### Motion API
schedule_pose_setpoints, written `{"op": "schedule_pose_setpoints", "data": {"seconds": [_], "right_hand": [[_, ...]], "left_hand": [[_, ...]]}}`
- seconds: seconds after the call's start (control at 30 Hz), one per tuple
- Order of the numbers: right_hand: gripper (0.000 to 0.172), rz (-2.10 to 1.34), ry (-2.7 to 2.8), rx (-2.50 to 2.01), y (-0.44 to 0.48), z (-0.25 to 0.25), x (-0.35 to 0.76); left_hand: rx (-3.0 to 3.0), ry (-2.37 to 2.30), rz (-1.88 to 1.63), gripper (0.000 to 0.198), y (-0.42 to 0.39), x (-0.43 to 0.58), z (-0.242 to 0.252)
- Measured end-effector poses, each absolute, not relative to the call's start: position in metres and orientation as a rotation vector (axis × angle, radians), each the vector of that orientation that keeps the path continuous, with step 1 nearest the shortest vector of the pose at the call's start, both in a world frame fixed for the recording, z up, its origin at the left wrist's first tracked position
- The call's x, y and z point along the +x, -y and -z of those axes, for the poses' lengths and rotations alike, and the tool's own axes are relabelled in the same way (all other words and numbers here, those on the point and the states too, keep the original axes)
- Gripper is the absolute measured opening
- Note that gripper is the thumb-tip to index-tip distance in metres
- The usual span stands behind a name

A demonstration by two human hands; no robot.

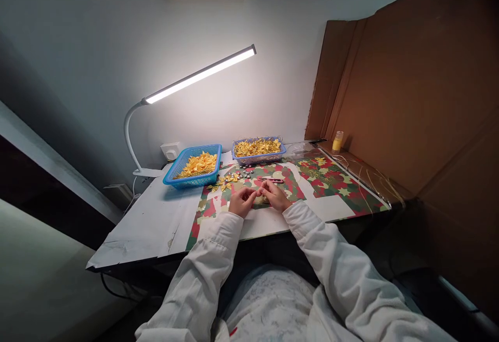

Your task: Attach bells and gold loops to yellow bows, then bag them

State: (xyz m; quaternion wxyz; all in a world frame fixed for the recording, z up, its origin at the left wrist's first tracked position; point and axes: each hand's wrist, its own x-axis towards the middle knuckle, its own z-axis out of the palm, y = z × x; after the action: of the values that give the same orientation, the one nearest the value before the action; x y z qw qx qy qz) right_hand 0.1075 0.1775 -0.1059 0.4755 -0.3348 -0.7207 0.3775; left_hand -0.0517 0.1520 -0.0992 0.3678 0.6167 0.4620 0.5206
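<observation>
Both hands meet over the camouflage-patterned mat, fingertips pinched close together. My left hand is closed, its thumb and forefinger pressed at the meeting point. Opposite it, my right hand is closed in a similar pinch. Whatever lies between the fingertips is too small to make out. Just beyond the hands is a pink-handled tool, partly covered by the right hand. Several yellow ribbon bows lie loose to the left of the hands, beside small silvery bells or beads.
A blue basket of yellow bows stands at the back left, near a lit desk lamp. Behind the hands sits a second basket with gold-yellow pieces. Thin wires, a small yellow-filled jar and a cardboard panel are on the right.
</observation>
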Motion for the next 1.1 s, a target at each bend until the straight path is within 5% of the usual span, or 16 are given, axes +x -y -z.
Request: {"op": "schedule_pose_setpoints", "data": {"seconds": [0.27,0.53,0.87,1.1], "right_hand": [[0.015,-0.97,1.772,-0.803,-0.173,0.104,0.107],[0.012,-0.751,1.803,-0.894,-0.168,0.099,0.11],[0.012,-0.701,1.754,-0.887,-0.164,0.095,0.11],[0.03,-0.863,1.623,-0.865,-0.178,0.099,0.111]], "left_hand": [[1.392,-1.092,-1.262,0.024,-0.164,-0.057,0.103],[1.296,-1.062,-1.389,0.052,-0.163,-0.057,0.099],[1.631,-1.205,-1.332,0.021,-0.148,-0.046,0.095],[1.631,-1.177,-1.203,0.033,-0.149,-0.047,0.096]]}}
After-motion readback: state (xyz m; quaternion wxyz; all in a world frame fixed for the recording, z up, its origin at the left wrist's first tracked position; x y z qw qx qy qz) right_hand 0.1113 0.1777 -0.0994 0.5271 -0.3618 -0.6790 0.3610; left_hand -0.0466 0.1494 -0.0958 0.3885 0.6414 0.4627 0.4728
